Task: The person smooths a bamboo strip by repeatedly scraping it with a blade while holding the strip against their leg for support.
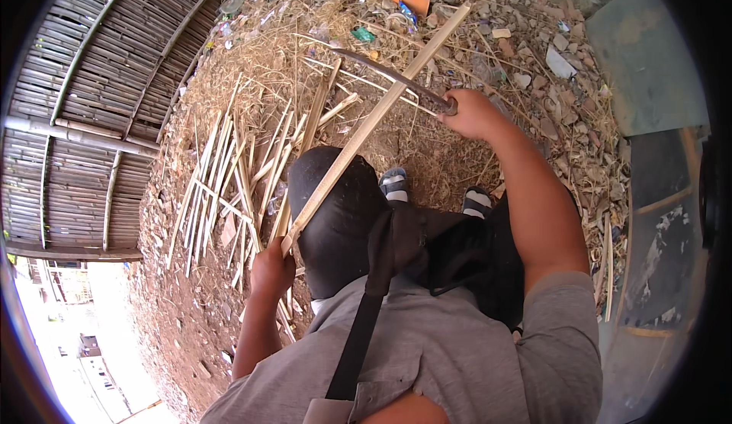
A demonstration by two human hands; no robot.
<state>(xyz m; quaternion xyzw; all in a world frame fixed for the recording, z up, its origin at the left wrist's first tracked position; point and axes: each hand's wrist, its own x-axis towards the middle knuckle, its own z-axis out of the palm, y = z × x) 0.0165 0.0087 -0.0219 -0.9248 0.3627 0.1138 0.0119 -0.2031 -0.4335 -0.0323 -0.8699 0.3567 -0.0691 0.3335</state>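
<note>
In the head view, the left hand is closed in a fist around the lower end of a long pale strip. The strip slants up and to the right from that fist, passes over the left knee and ends above the rubble. The right hand is wrapped round the handle of a long, dark, slightly curved blade, its tip pointing to the upper left. Blade and strip cross a little beyond the knees; I cannot tell whether the edge bites into the strip or just touches it.

On the ground left of the legs lies a loose heap of split strips, many nearly parallel, some across the others. Two shoes, dark with pale bands, stand apart on the dirt. Dry straw covers the ground beyond the heap, and among the stones near the top lie an orange piece, a blue wrapper and a green scrap. A bamboo screen fills the upper left; on the right stand a grey-green sheet and, nearer, a dark panel with pale patches
</note>
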